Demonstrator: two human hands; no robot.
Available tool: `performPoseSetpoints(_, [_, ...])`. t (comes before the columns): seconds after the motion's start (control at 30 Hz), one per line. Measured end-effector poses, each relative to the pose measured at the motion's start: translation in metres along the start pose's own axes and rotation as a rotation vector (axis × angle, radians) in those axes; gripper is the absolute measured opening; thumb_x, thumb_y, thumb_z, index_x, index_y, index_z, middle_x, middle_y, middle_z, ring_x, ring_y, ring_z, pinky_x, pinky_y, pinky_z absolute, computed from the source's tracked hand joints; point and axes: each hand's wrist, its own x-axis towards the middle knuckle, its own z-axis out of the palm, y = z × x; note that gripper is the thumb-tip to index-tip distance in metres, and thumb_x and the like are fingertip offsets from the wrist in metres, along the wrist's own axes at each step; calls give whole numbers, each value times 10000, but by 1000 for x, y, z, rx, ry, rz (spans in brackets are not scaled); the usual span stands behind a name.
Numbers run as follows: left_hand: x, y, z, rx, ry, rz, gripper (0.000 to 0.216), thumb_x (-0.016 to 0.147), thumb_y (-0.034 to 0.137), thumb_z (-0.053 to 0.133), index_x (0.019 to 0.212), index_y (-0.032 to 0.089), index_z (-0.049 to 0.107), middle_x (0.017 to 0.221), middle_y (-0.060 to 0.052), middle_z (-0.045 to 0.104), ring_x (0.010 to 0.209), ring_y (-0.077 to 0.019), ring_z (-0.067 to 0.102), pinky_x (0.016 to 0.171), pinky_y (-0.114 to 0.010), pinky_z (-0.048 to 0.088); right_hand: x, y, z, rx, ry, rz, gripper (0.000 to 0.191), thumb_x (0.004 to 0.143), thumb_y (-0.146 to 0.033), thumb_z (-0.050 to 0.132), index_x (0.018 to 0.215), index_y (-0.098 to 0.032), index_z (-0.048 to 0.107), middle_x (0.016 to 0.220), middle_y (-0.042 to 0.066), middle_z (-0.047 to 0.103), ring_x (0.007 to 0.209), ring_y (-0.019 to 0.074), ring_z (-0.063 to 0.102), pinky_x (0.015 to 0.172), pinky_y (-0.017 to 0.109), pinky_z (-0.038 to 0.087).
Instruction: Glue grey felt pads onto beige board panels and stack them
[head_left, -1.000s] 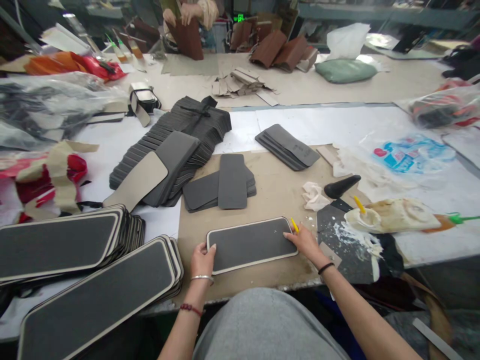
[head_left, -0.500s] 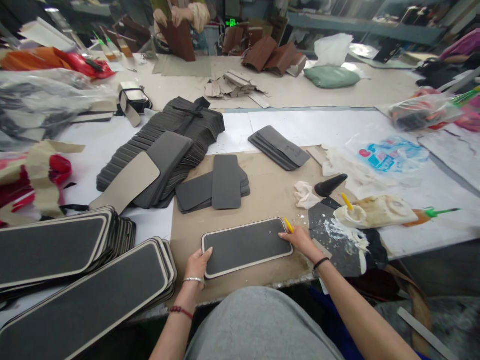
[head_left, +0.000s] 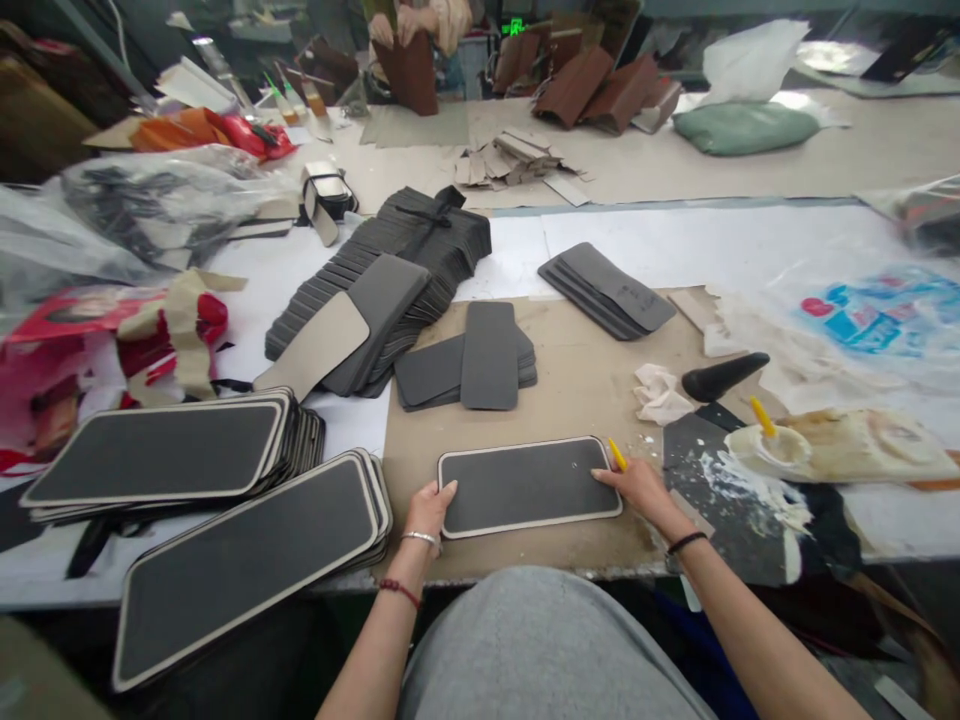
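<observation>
A workshop is indicated by the white-covered table point(head_left: 675, 228), on which dark grey, rounded rectangular panels with pale edging point(head_left: 255, 550) are stacked. A dark flat sheet point(head_left: 697, 530) is smeared with white paste point(head_left: 754, 490), thin beige scraps point(head_left: 510, 162) are heaped beyond, and a brown flat panel point(head_left: 411, 78) is held by another person point(head_left: 452, 25).

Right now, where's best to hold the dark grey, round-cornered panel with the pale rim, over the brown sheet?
Probably hold the dark grey panel by its two short ends, coming from left and right, thumbs on its face: it's long and flat, so both ends together should steady it. The left grip and right grip are there.
</observation>
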Motion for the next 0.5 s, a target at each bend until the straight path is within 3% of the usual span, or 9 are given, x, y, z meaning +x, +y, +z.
performPoseSetpoints(0.3, [-4,1,1,-20,16,-7,156,624,165,695,737,98,612,583,-51,672,560,-178,643,603,-308,546,-5,-3,-5,68,-10,-21,263,611,-384,568,499,-186,436,448,-43,397,466,103,389,460,239,240])
performPoseSetpoints(0.5, [-22,3,8,-60,-9,92,372,510,307,769,784,100,626,621,-44,680,599,-189,643,618,-313,536,-12,-9,-29,105,9,-77,319,587,-465,541,479,-198,403,443,-45,391,473,103,384,469,235,270])
